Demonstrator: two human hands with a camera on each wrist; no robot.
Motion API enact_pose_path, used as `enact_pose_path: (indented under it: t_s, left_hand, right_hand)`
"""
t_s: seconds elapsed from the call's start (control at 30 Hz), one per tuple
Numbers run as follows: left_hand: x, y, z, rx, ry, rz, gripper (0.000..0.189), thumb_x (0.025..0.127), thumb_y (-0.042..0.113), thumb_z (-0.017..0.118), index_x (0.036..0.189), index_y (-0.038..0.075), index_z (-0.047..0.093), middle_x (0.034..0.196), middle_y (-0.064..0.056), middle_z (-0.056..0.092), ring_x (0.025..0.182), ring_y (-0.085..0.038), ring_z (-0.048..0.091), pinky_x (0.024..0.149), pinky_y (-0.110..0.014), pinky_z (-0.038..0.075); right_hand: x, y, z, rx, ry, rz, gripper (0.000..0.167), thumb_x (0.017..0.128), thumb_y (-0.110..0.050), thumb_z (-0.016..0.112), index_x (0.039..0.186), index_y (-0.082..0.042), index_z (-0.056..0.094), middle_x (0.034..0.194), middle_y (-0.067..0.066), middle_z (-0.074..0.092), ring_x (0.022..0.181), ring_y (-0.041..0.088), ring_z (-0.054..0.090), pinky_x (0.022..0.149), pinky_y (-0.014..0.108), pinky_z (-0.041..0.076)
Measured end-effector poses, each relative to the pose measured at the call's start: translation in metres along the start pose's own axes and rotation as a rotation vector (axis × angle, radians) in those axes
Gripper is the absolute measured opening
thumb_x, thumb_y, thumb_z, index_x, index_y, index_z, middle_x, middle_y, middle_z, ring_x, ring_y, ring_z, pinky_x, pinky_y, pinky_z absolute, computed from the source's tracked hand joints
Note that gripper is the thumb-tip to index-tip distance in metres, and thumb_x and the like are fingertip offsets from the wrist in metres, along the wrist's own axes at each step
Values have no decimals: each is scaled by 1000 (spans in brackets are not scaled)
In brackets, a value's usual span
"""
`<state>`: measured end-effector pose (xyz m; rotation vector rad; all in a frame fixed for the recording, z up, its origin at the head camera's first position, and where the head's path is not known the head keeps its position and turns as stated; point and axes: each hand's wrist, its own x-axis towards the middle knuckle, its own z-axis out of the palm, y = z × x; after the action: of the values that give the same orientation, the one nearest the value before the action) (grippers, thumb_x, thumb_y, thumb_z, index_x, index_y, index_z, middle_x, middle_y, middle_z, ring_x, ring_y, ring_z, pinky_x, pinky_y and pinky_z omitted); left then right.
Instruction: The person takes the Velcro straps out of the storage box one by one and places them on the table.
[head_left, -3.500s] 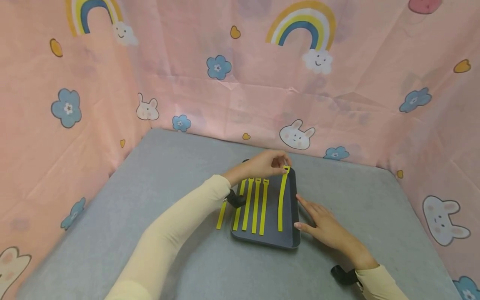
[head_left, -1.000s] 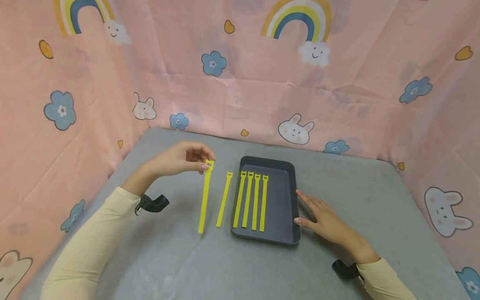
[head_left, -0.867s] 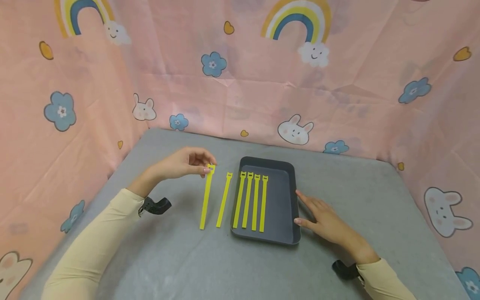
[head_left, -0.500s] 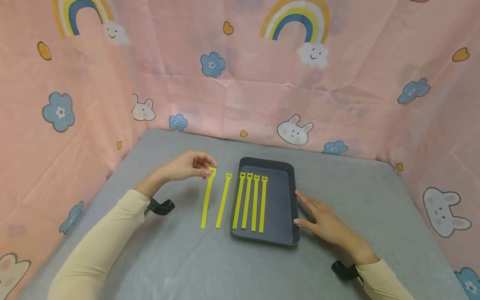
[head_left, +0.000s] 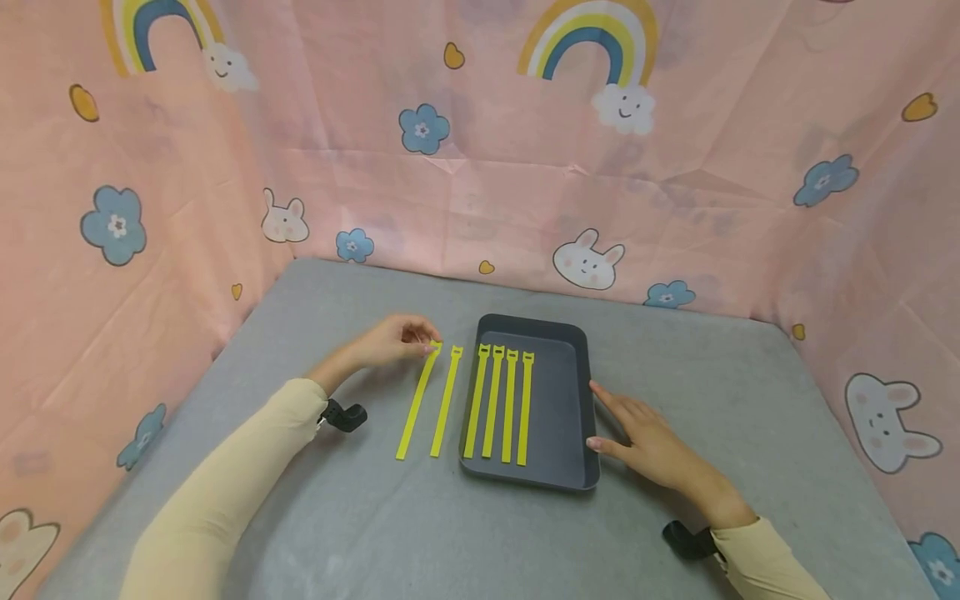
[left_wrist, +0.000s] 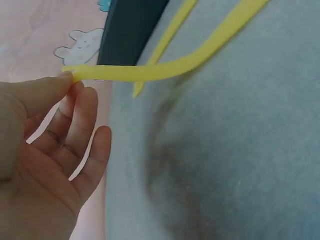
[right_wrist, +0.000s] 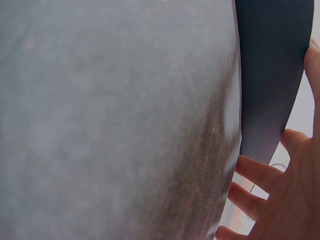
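In the head view my left hand (head_left: 392, 340) pinches the slotted head of a yellow hook-and-loop cable tie (head_left: 417, 406) between thumb and forefinger. Its tail rests on the table, while the left wrist view shows the held end raised and the strip (left_wrist: 200, 59) bending down. A second yellow tie (head_left: 446, 408) lies just right of it, beside the dark grey tray (head_left: 558, 417). Inside, several matching ties (head_left: 510, 408) lie in a row along the tray's left half. My right hand (head_left: 654, 446) rests against the tray's right wall, thumb and fingers extended, holding nothing.
A grey cloth-covered table (head_left: 360, 517) spreads under everything. Pink printed curtain (head_left: 495, 200) encloses the back and both sides. Each wrist wears a black camera mount, one of them the left mount (head_left: 345, 417).
My left hand has carried the tie from above the tray's right side to the table left of the tray, and lowered it beside the other loose tie. My right hand stays put.
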<state>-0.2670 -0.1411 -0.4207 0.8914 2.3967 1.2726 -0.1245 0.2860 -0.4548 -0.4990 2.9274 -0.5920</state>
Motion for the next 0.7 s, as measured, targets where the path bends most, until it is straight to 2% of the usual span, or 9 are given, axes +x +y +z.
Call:
enact_pose_path:
  t_s: [0.2,0.4,0.7]
  left_hand:
    - [10,-10,7,16,39,-42,17,95,9,63,111,5,68,99,-12,70,79,-17,64,72,-27,53]
    - [15,-12,11,22,86,-98,15,95,11,65,109,6,69,95,-9,68,78,-15,63,68,-25,49]
    - [21,-25,16,18,97,-95,14,94,7,65,107,1,69,90,-12,68,73,-13,62,63,-23,50]
  right_hand:
    - [0,0,0,-2,0,-3,82,94,-57,56,160,-32,14,158,19,36,142,50,33,107,74,25]
    - [0,-1,-1,-4,4,-7,82,94,-57,57,160,-30,15,158,19,36,142,50,33,107,74,25]
    - [-1,-1,-1,-12,5,-7,82,94,-57,56,160,-31,14,157,19,36,142,50,34,106,75,25]
